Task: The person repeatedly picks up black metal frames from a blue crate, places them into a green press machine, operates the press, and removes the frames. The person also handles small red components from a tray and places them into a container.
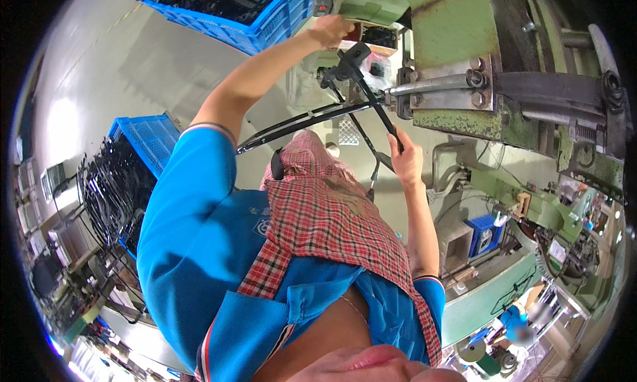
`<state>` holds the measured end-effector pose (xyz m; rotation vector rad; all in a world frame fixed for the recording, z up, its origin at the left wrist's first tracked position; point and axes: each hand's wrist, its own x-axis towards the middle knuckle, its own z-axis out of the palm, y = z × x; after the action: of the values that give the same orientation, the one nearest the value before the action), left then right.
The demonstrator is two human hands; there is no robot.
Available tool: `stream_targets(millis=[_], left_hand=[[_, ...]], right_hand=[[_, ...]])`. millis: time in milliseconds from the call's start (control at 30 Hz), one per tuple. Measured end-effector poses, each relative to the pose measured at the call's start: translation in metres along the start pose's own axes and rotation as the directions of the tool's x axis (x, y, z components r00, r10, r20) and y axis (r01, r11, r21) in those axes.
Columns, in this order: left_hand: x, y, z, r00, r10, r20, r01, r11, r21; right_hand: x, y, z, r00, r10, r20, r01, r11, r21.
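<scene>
In my right hand [406,157], the fingers are wrapped round a tube of a black tubular metal frame [379,111]. A thick, blocky black joint tops that tube, and thin black bars run from the frame toward my left and down past my apron. My left hand [332,31] is stretched out at the edge of a small open box [381,48]. Its fingers are drawn together, and whatever they pinch is too small to make out. Small dark parts lie in the box, beside a red section near my fingertips.
A green press-like machine [451,33] with a metal rod [434,84] stands close at the right. Blue crates of black parts stand at the far left [265,33] and beside my left arm [147,143]. A green bench [488,302] is at the lower right.
</scene>
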<state>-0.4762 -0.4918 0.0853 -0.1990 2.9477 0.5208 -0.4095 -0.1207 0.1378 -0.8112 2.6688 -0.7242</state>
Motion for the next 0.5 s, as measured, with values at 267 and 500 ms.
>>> stream_targets(millis=[267, 500], left_hand=[[0.048, -0.023, 0.02, 0.99, 0.115, 0.082, -0.129, 0.974, 0.188], [-0.063, 0.019, -0.024, 0.796, 0.0, -0.605, -0.353, 0.812, -0.465]], right_hand=[[-0.001, 0.004, 0.004, 0.999, -0.019, -0.031, 0.02, 0.999, 0.041], [-0.002, 0.001, 0.002, 0.999, 0.037, -0.015, -0.036, 0.999, 0.032]])
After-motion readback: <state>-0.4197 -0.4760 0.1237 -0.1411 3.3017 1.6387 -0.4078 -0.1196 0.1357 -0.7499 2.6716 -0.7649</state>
